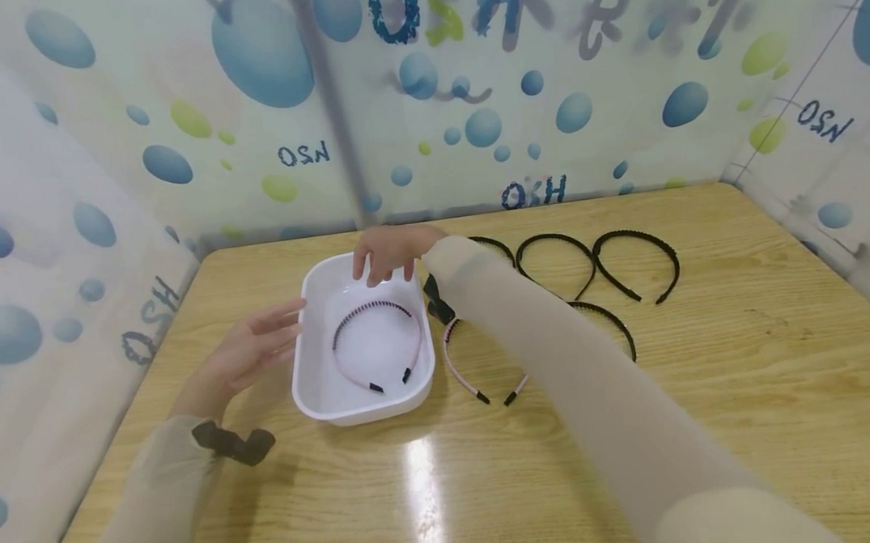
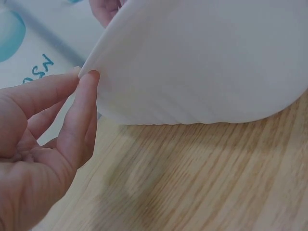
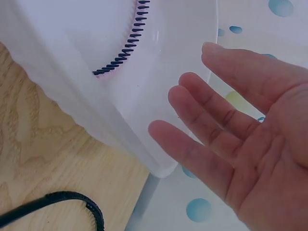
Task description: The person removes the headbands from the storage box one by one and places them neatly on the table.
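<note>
A white plastic tub (image 1: 322, 399) stands on the wooden table, with a pink headband (image 1: 357, 383) lying inside it; dark teeth line the band and its tips are black. My left hand (image 1: 259, 344) is at the tub's left side. In the left wrist view its fingertips (image 2: 89, 79) pinch the rim. Over the far end of the tub is my right hand (image 1: 386, 253), fingers spread downward and holding nothing. The right wrist view shows that hand's palm (image 3: 274, 154) beside the tub's inner wall, apart from the headband's toothed strip (image 3: 129, 50).
Right of the tub lies another pink headband (image 1: 463, 378), partly hidden by my right sleeve (image 1: 556, 363). Several black headbands (image 1: 655, 237) lie farther back and right, some overlapped by the arm. A patterned curtain (image 1: 429, 134) borders the table's far and side edges.
</note>
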Demonstrator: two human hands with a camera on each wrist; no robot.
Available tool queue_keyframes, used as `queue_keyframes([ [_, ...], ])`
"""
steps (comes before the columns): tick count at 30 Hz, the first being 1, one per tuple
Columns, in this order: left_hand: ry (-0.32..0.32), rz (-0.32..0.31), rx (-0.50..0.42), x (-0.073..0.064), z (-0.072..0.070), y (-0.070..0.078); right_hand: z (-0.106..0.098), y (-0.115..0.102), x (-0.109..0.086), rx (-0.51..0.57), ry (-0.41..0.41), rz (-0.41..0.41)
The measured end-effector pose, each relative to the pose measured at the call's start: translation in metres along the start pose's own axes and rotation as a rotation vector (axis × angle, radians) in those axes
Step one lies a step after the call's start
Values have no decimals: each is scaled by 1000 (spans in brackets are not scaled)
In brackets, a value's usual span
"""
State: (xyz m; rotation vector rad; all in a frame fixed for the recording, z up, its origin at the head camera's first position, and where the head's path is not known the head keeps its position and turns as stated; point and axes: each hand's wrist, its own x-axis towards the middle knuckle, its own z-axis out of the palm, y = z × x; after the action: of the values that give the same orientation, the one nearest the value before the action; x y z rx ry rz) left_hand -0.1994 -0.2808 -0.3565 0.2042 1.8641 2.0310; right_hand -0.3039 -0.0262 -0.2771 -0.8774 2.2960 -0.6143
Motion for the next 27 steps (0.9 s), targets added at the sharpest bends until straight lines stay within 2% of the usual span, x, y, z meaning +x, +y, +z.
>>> queue_keyframes([
  [9,12,-16,-11,0,-1,-1,4,0,9,56,17,70],
  [13,-4,0,-15,1,-1,0,6,0,11,89,25,98],
  [18,-18,20,-7,0,-1,0,9,-2,16,42,20,107],
  [24,-2,3,16,0,-2,-1,16,-4,24,26,8,108],
  [27,11,-9,26,1,-2,-1,20,-4,29,-16,21,104],
])
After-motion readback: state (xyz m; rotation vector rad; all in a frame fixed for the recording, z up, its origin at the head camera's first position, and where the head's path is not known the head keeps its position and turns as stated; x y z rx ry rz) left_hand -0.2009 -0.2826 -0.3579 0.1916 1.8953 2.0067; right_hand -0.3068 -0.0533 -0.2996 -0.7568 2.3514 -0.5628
